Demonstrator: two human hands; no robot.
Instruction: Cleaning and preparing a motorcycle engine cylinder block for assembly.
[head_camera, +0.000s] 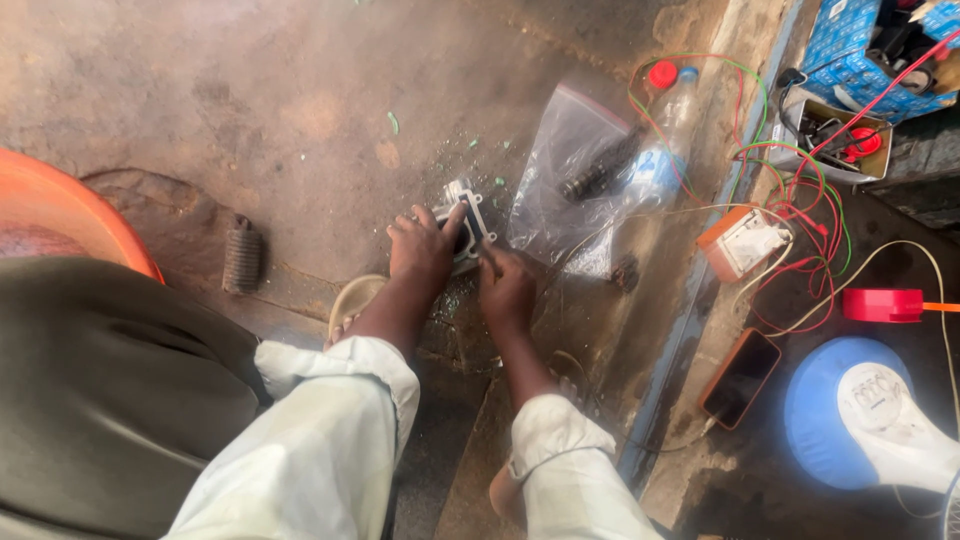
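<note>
While crouched over the stained concrete floor (300, 110): left hand (422, 250) clamped on grey metal housing (468, 228), fingers curled over its rim. Right hand (507, 290) touching housing's near edge, fingertips pinched together; what they pinch, cannot tell. Housing resting on floor, just beside clear plastic bag (570, 170). Coil spring (241, 256) lying well apart, to the left. Phone (741, 377) lying off to the right.

Engine part (468, 228) — dull grey cast metal, matt. Bag (570, 170) — clear glossy plastic film, creased. Spring (241, 256), dark rusty coiled metal. Floor (280, 110), rough stained concrete. Basin (60, 215), smooth orange plastic. Phone (740, 378), glossy dark glass. Sleeves (330, 440), pale matt cloth.
</note>
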